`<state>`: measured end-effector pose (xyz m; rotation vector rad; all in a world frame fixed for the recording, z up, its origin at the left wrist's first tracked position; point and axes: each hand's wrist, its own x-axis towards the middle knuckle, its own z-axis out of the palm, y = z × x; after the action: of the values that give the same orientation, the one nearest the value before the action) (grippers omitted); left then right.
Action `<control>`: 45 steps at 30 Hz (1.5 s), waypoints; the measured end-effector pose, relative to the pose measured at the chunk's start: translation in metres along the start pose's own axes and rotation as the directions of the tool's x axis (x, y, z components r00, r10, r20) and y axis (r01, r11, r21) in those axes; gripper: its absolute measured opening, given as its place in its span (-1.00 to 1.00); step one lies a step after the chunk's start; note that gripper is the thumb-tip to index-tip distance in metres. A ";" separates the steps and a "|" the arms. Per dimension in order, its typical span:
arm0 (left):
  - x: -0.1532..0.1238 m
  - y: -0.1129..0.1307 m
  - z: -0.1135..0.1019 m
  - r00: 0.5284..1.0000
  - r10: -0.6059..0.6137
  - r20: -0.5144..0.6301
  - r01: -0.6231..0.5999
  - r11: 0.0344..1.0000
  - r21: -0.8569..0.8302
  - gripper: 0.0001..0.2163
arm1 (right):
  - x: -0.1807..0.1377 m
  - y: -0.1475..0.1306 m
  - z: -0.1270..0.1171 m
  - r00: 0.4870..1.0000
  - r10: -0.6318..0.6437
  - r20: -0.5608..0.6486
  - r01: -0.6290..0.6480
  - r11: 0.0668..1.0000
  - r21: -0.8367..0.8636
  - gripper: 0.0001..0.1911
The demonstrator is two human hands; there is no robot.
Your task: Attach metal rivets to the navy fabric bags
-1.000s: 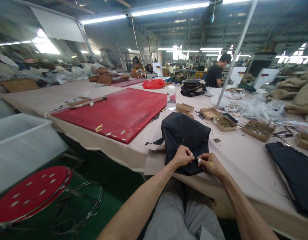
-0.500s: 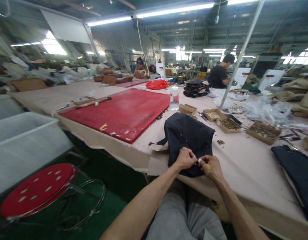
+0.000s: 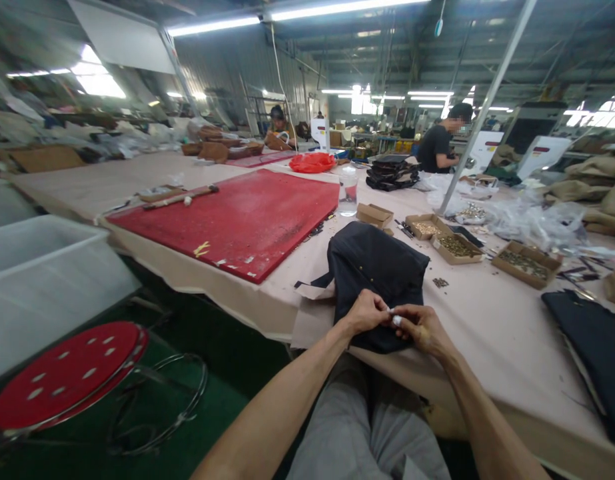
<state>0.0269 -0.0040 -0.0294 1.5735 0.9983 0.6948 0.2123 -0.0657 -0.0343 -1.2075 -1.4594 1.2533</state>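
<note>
A black fabric bag [image 3: 377,257] lies at the table's front edge, with small brass-coloured studs on its face. Over its lower part, my left hand [image 3: 366,312] is closed, thumb and fingertips pinched together. My right hand [image 3: 421,327] meets it from the right, also pinching, with white wrapping on its fingertips. The fingertips of both hands nearly touch; what lies between them is too small to make out. A black strap [image 3: 314,290] sticks out from the bag's left side.
Left of the bag lies a red board [image 3: 237,217] with a hammer [image 3: 180,197] on it. Boxes of small metal fittings [image 3: 454,247] stand to the right, near a metal pole [image 3: 487,107]. Another black piece [image 3: 587,353] lies far right. A red stool [image 3: 70,373] stands lower left.
My right hand's fingers have moved left and up to meet my left fingertips, closing the small gap between them. The bag stays in place; the view has shifted slightly.
</note>
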 end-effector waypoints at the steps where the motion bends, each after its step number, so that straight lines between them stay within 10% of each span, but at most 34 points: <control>1: 0.000 0.001 0.000 1.000 -0.002 0.004 0.002 1.000 -0.005 -0.79 | 0.002 0.000 0.000 1.000 0.008 -0.005 -0.008 1.000 -0.013 -0.56; 26: 0.005 0.003 0.001 0.992 -0.098 0.086 0.119 0.946 -0.303 -0.82 | 0.012 0.000 0.006 0.991 0.011 -0.136 0.004 0.994 0.113 -0.64; 37: 0.010 -0.004 -0.001 0.918 -0.060 -0.391 0.046 0.998 -0.045 -0.84 | 0.013 0.010 0.017 0.969 -0.159 -0.188 0.124 0.975 -0.186 -0.63; 45: 0.010 0.003 -0.002 0.863 -0.098 -0.495 0.109 0.994 -0.007 -0.86 | 0.012 0.011 0.022 0.893 -0.416 -0.169 0.276 0.806 -0.524 -0.74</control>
<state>0.0309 0.0054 -0.0272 1.3710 1.4596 1.0464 0.1906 -0.0573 -0.0484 -1.2902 -1.7415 0.4432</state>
